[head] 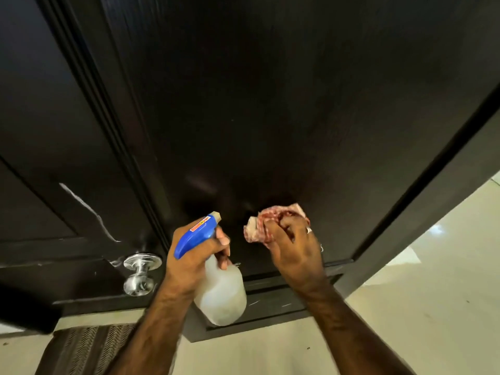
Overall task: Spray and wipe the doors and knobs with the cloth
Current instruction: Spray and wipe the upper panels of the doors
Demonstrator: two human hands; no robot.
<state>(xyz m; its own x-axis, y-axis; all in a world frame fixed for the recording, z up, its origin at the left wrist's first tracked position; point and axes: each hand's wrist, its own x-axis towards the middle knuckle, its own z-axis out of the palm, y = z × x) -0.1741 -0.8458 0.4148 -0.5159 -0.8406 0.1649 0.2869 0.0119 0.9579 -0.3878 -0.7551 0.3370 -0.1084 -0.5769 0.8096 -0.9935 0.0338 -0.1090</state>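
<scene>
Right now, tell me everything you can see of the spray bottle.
The spray bottle has a blue plastic trigger head with a red-and-yellow sticker and a pale nozzle tip, above a translucent white body. It tilts with the nozzle aimed at the dark door. The left hand grips its neck, a finger at the trigger. Nothing else touches it.

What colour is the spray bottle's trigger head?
Blue, with a red-orange label; the spray bottle body is translucent white. Head view.

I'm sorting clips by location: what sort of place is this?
Probably indoors in a home, at a doorway: a dark wooden door with a silver knob, a pale tiled floor, and a patterned mat at the threshold.
</scene>
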